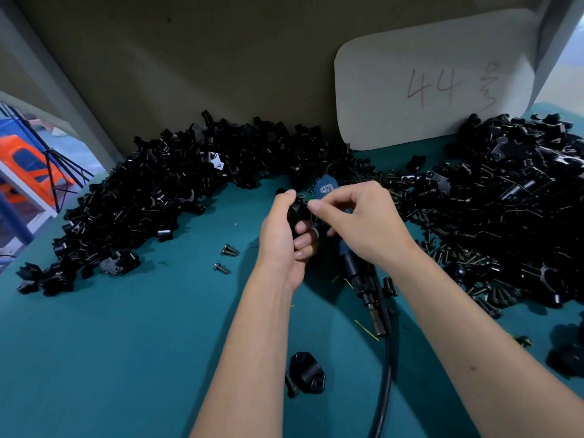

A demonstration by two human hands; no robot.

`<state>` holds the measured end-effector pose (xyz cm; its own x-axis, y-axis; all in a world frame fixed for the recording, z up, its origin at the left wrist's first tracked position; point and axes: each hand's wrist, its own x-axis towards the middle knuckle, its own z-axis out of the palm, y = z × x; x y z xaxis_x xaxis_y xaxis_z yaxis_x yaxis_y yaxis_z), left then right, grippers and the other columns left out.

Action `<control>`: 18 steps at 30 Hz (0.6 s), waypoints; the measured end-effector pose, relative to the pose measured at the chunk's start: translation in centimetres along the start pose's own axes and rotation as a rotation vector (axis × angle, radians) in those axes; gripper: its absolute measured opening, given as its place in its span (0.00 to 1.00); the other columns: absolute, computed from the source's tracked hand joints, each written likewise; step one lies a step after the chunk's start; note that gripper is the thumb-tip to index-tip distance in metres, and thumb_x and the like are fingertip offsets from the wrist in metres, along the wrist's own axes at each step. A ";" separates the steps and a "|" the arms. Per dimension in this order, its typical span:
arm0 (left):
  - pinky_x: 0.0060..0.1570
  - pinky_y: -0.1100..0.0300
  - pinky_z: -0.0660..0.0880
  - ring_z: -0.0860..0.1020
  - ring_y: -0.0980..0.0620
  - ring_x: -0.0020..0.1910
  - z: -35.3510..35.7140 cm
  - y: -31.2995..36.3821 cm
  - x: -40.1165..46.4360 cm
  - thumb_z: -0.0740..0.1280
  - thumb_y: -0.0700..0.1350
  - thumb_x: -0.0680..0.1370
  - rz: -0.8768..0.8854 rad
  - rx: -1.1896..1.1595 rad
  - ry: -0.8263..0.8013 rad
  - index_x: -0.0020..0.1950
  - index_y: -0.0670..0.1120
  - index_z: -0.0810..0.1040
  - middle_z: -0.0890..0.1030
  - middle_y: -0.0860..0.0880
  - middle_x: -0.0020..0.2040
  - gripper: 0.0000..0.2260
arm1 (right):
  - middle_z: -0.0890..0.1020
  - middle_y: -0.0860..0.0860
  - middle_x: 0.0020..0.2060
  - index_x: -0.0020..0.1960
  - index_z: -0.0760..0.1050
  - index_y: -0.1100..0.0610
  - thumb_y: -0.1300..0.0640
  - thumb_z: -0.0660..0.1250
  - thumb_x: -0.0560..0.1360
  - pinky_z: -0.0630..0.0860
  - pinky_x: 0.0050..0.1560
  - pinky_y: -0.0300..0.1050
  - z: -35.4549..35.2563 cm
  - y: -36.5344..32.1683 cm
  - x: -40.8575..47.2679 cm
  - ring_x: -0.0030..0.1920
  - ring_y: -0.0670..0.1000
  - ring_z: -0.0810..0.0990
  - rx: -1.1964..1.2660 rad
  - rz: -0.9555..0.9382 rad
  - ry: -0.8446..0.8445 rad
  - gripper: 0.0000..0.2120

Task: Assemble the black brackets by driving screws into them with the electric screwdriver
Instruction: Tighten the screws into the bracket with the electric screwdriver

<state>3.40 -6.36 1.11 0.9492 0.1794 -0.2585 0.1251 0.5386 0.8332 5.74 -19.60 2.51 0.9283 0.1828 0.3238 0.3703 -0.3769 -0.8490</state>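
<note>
My left hand (pixel 284 238) grips a black bracket (pixel 298 213) above the teal table, fingers curled round it. My right hand (pixel 357 219) pinches something small, most likely a screw, between thumb and forefinger right at the bracket's top; the item itself is barely visible. The blue and black electric screwdriver (pixel 354 263) lies on the table under my right hand, its bit pointing toward me and its black cable (pixel 384 374) running to the near edge. A lone black bracket (pixel 308 373) with a screw (pixel 291 385) beside it lies near my forearms.
A big heap of black brackets (pixel 151 197) curves along the left and back. Another heap (pixel 518 200) fills the right, with loose screws (pixel 442 248) scattered before it. Two screws (pixel 226 259) lie left of my left hand. A white card marked 44 (pixel 433 80) leans on the back wall.
</note>
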 end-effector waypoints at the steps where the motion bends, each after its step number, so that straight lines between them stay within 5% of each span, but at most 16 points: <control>1: 0.17 0.65 0.52 0.57 0.58 0.21 -0.2 0.1 0.1 0.63 0.54 0.82 -0.002 -0.027 -0.002 0.42 0.48 0.68 0.63 0.53 0.28 0.13 | 0.82 0.50 0.30 0.37 0.83 0.53 0.50 0.72 0.79 0.74 0.36 0.42 0.0 0.2 0.0 0.30 0.47 0.79 -0.055 -0.009 0.065 0.14; 4: 0.16 0.65 0.53 0.56 0.58 0.21 -0.6 0.4 0.3 0.62 0.51 0.82 -0.008 -0.109 0.028 0.41 0.49 0.64 0.61 0.53 0.28 0.12 | 0.79 0.46 0.34 0.45 0.78 0.53 0.43 0.70 0.79 0.72 0.40 0.45 -0.2 1.0 0.1 0.36 0.49 0.77 -0.329 0.048 0.187 0.13; 7: 0.16 0.66 0.54 0.56 0.57 0.21 -1.0 0.5 0.5 0.62 0.49 0.82 -0.032 -0.152 0.074 0.42 0.49 0.65 0.62 0.52 0.28 0.11 | 0.77 0.48 0.42 0.55 0.71 0.54 0.33 0.72 0.73 0.70 0.40 0.48 0.3 1.1 -0.2 0.42 0.53 0.74 -0.618 0.130 0.064 0.27; 11: 0.18 0.66 0.53 0.56 0.57 0.22 -1.3 0.5 0.7 0.63 0.49 0.82 -0.034 -0.114 0.073 0.42 0.49 0.64 0.62 0.52 0.28 0.11 | 0.77 0.50 0.39 0.48 0.68 0.56 0.36 0.77 0.68 0.66 0.35 0.46 1.2 0.7 -0.3 0.36 0.54 0.72 -0.840 0.104 0.039 0.28; 15: 0.17 0.65 0.52 0.55 0.57 0.21 -1.5 0.4 0.8 0.63 0.50 0.81 -0.019 -0.070 0.085 0.45 0.49 0.64 0.62 0.52 0.28 0.10 | 0.80 0.47 0.26 0.35 0.79 0.56 0.45 0.79 0.65 0.70 0.26 0.40 -1.3 1.2 0.7 0.28 0.49 0.78 -0.371 0.318 -0.009 0.16; 18: 0.16 0.65 0.52 0.56 0.58 0.20 -1.7 0.6 0.9 0.63 0.50 0.82 -0.032 -0.050 0.073 0.46 0.49 0.65 0.62 0.53 0.27 0.09 | 0.87 0.50 0.34 0.42 0.83 0.59 0.51 0.79 0.70 0.83 0.37 0.47 -3.4 1.4 1.2 0.34 0.52 0.86 0.199 0.422 0.052 0.11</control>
<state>3.87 -4.46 0.56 0.9213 0.2198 -0.3207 0.1384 0.5854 0.7988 7.54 -22.96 3.10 0.9987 0.0036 -0.0506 -0.0485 -0.2264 -0.9728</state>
